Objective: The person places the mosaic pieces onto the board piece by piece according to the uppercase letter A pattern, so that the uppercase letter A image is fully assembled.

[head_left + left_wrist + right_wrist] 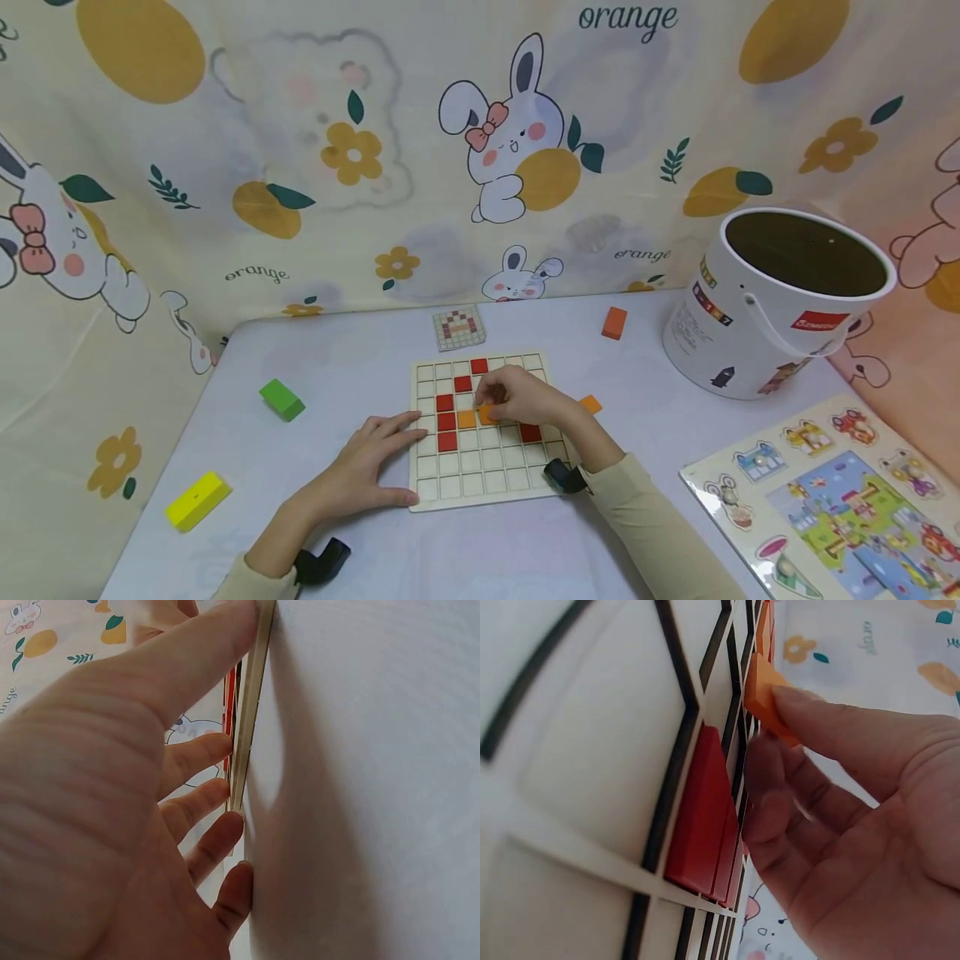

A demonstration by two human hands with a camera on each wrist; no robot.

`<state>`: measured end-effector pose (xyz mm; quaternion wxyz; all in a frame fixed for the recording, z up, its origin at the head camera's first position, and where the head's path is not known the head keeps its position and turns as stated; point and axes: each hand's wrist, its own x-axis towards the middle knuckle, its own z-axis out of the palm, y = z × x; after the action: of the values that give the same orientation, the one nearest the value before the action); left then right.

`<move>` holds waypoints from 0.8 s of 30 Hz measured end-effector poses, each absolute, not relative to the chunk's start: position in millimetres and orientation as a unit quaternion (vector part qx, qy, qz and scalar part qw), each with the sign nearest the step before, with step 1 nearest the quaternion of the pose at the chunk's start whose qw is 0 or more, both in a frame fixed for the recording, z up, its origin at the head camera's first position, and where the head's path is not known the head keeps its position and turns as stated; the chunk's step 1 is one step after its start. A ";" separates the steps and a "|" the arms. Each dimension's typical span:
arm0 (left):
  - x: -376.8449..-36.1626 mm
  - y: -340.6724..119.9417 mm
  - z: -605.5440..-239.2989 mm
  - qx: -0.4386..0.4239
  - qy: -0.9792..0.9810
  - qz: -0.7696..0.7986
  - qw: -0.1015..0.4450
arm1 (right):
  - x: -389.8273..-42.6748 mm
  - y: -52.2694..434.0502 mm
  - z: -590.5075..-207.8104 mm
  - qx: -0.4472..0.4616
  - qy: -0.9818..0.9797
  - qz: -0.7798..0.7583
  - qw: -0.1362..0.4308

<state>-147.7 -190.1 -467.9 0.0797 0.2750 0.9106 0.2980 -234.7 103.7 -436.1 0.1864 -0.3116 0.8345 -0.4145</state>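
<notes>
A pale wooden grid board (471, 485) lies on the white table, with several red tiles (446, 421) in its squares. My right hand (528, 397) is over the board's middle, pinching an orange tile (761, 697) between thumb and fingers. The tile stands tilted at the grid in the right wrist view. Another orange tile (467, 419) sits in a square just left of it. With fingers spread, my left hand (360, 471) touches the board's left edge; the left wrist view shows its fingertips along that edge. My right hand hides part of the grid.
A small pattern card (459, 327) lies behind the board. Around it are a green block (282, 400), a yellow block (198, 502), an orange-red block (614, 322) and an orange piece (591, 404). A white bucket (697, 333) and a picture puzzle (720, 475) occupy the right side.
</notes>
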 end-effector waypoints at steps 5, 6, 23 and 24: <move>-147.2 -189.9 -468.2 0.271 0.912 0.299 0.082 | -233.7 103.8 -435.9 -0.297 0.848 -0.400 0.181; -147.2 -189.8 -468.4 0.271 0.912 0.298 0.081 | -233.6 103.8 -436.1 -0.297 0.848 -0.401 0.180; -148.7 -190.0 -469.9 0.272 0.914 0.291 0.083 | -189.0 111.8 -408.5 -0.297 0.922 -0.204 0.144; -148.7 -190.0 -469.7 0.271 0.914 0.290 0.082 | -182.9 112.2 -407.9 -0.296 0.924 -0.184 0.157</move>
<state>-148.7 -190.0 -469.7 0.0821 0.2715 0.9142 0.2896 -182.9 112.2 -407.9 0.1573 -0.2958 0.9240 -0.1845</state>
